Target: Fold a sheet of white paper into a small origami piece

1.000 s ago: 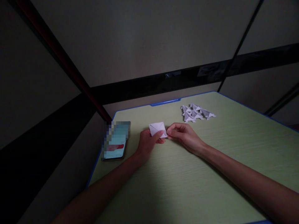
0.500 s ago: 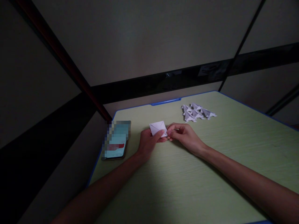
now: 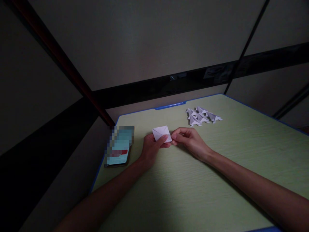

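A small folded square of white paper [image 3: 161,131] with diagonal creases is held above the table. My left hand [image 3: 153,146] grips it from the left and below, thumb on top and fingers underneath. At the paper's lower right corner is my right hand [image 3: 188,139], its thumb and forefinger pinched together at the edge. What little of the paper those fingertips hold is too small to make out clearly. Beyond my right hand lie several folded white paper figures [image 3: 200,116], set close together on the tabletop.
A phone [image 3: 119,146] with a lit, partly blurred screen lies left of my left hand. The pale green table [image 3: 188,193] has a blue edge and a blue handle-like strip [image 3: 170,105] at the back. Light panels with a dark band [image 3: 154,91] stand behind it.
The lower right corner of the paper, raised and bent at my right fingertips before, now lies flatter. My right fingertips sit slightly further off its edge. The whole view has shifted a little.
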Motion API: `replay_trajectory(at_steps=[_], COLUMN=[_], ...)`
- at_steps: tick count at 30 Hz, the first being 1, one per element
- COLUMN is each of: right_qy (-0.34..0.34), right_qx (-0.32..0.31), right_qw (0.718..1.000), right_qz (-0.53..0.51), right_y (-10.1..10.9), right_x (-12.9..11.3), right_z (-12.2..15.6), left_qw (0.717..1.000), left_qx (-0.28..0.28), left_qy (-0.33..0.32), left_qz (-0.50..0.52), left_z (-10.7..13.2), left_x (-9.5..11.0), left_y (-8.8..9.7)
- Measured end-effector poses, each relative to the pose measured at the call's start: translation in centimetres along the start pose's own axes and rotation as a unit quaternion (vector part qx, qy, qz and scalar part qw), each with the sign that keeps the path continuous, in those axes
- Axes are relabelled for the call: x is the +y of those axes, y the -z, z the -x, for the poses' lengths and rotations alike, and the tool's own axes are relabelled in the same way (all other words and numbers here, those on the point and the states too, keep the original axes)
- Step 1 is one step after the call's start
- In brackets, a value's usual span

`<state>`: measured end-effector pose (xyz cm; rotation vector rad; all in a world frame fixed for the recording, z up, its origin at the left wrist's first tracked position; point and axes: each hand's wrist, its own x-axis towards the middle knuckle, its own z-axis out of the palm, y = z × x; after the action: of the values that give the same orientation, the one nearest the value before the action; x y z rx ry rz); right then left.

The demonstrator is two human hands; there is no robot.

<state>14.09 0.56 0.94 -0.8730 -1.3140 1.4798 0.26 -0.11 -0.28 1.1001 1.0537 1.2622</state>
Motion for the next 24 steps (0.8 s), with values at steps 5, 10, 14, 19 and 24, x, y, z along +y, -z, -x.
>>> replay_trajectory(at_steps=[5, 10, 14, 19, 24], right_qy=[-0.006, -0.007, -0.009, -0.033, -0.030], right_qx=[-0.003, -0.009, -0.005, -0.017, -0.035], right_qw=[1.000, 1.000, 1.000, 0.996, 0.997], right_qz=[-0.010, 0.019, 0.007, -0.083, -0.058], right_y=[-0.10, -0.07, 0.04, 0.07, 0.20], right_x=[-0.05, -0.33, 0.04, 0.54, 0.24], right_z=[-0.06, 0.10, 0.23, 0.15, 0.03], left_qw=[0.999, 0.999, 0.998, 0.997, 0.998], left_qx=[-0.025, -0.032, -0.035, -0.026, 0.004], left_qy=[0.005, 0.006, -0.004, -0.015, -0.005], left_qz=[0.020, 0.007, -0.044, -0.071, -0.063], left_z=[0.10, 0.10, 0.15, 0.37, 0.62], left_x=[0.12, 0.17, 0.17, 0.40, 0.82], left_y=[-0.04, -0.03, 0.10, -0.11, -0.64])
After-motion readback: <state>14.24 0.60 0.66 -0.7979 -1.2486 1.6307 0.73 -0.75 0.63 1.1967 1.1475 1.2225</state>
